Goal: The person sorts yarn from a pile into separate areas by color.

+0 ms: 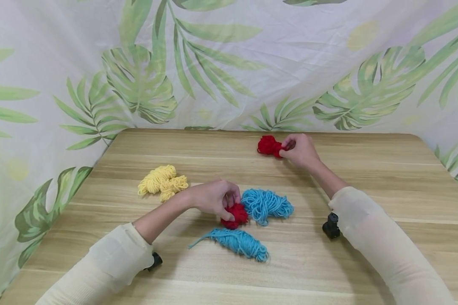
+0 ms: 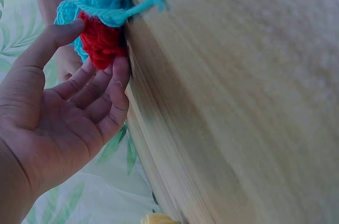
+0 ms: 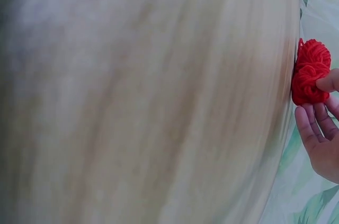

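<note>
Near the table's middle, my left hand [image 1: 218, 198] holds a small red yarn bundle [image 1: 235, 216] between thumb and fingers. In the left wrist view the thumb lies on one side of that red yarn [image 2: 101, 44] and the fingertips on the other. A looped blue yarn skein [image 1: 265, 205] lies directly right of it, and a second blue skein [image 1: 239, 243] with a loose tail lies in front. At the back of the table my right hand [image 1: 300, 150] pinches the right end of another red yarn bundle [image 1: 269, 145], which rests on the wood in the right wrist view.
Two yellow yarn bundles [image 1: 158, 180] lie together on the left, close to my left forearm. The wooden table [image 1: 385, 178] ends at a leaf-printed cloth [image 1: 221, 84] hanging behind it. Small black devices [image 1: 331, 226] sit under both wrists.
</note>
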{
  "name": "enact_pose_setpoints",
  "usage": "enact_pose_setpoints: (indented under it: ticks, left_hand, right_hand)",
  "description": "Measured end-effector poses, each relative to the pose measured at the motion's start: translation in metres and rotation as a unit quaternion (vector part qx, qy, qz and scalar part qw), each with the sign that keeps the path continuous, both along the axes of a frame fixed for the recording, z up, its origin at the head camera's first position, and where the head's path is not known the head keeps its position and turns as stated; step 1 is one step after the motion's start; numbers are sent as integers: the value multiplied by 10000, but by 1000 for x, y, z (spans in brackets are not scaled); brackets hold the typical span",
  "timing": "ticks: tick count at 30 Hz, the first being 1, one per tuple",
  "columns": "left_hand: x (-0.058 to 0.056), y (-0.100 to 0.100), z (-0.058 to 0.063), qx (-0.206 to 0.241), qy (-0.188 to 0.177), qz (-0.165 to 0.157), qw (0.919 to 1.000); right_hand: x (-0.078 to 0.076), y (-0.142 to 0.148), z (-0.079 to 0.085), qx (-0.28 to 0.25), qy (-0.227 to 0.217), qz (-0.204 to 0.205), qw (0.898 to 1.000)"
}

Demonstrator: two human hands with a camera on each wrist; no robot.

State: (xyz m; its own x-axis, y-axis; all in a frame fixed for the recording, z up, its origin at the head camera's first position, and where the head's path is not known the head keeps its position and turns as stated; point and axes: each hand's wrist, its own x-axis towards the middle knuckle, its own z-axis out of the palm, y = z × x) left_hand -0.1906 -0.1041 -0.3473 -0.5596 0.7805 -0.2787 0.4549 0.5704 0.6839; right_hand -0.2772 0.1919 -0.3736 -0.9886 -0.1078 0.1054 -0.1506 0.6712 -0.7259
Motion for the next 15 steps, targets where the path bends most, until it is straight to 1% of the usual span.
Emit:
enact_pose_setpoints:
  ticks: [15]
  left_hand:
    - [-1, -2, 4, -31, -206, 42, 9998]
  right_hand:
    - [5, 5, 1, 61, -38, -17, 10000]
